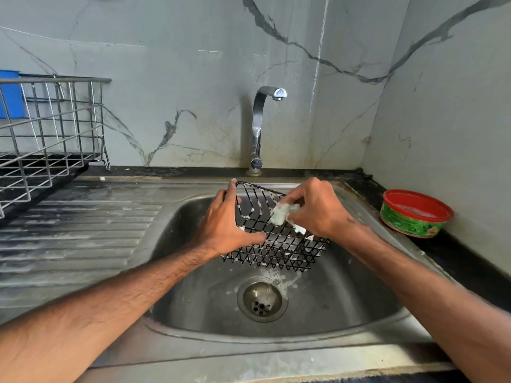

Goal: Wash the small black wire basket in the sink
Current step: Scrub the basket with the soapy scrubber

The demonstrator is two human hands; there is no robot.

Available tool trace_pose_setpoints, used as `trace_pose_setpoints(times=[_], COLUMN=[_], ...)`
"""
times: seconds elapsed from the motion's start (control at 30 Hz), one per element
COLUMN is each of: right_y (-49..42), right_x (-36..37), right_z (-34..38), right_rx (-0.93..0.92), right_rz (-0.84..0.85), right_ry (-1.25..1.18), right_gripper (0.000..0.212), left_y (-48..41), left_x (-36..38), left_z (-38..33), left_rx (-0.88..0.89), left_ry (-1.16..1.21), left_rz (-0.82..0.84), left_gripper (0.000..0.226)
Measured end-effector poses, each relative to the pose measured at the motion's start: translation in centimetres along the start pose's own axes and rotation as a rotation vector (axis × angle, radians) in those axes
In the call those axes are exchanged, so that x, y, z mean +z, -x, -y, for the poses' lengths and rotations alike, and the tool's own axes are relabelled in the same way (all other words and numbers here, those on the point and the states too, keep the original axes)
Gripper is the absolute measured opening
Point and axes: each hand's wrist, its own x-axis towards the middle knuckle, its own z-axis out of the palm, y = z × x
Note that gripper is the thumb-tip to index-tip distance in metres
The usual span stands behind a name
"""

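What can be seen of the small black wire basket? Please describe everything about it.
The basket is small, rectangular, made of thin black wire: parallel bars on one wall, a crossed grid on the lower part. White foam clings to several wires. It is held tilted above the sink, over the drain. The left hand grips its left edge; the right hand presses a soapy pale scrubber against its inside.

You have a black wire basket (273, 252) flecked with white foam, a pale greenish scrub pad (280, 214), a dull grey steel sink (345, 299), a green tub (412, 222) rimmed in red, a blue box (11, 98), and pale grey wall tiles (179, 64) streaked with dark veins.
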Motion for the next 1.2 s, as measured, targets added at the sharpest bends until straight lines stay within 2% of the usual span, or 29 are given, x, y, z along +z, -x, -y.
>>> trace_pose_setpoints(times=[0.17,0.4,0.6,0.67,1.0,1.1,1.2], right_y=[-0.8,-1.1,-0.1,0.0,-1.5,-1.6,-1.6], right_x=[-1.2,-1.6,1.1,1.5,-0.8,-0.8,0.5], right_z=[-2.8,-3.9,0.4,0.9,-6.4,-7.1,-4.9], right_rx=[0.125,0.194,-0.120,-0.161,0.199,0.201,0.079], right_rz=[0.007,-0.018,-0.039,-0.033,-0.059,-0.073,-0.087], right_ry=[0.059,0.122,0.144,0.119,0.236,0.236,0.206], right_gripper=[0.021,0.024,0.030,0.028,0.033,0.030,0.029], left_y=[0.1,0.4,0.6,0.5,0.4,0.4,0.5], left_x=[0.0,-0.5,-0.5,-0.6,-0.5,-0.6,-0.5], left_z=[0.0,-0.3,-0.4,-0.3,-0.1,-0.2,-0.1], left_rx=[-0.045,0.012,0.067,0.079,0.082,0.080,0.080], left_ry=[0.014,-0.014,-0.030,-0.024,-0.048,-0.043,-0.030], left_rz=[0.004,0.024,0.024,0.012,0.008,-0.002,-0.005], left_gripper=[0.159,0.159,0.163,0.160,0.158,0.159,0.158])
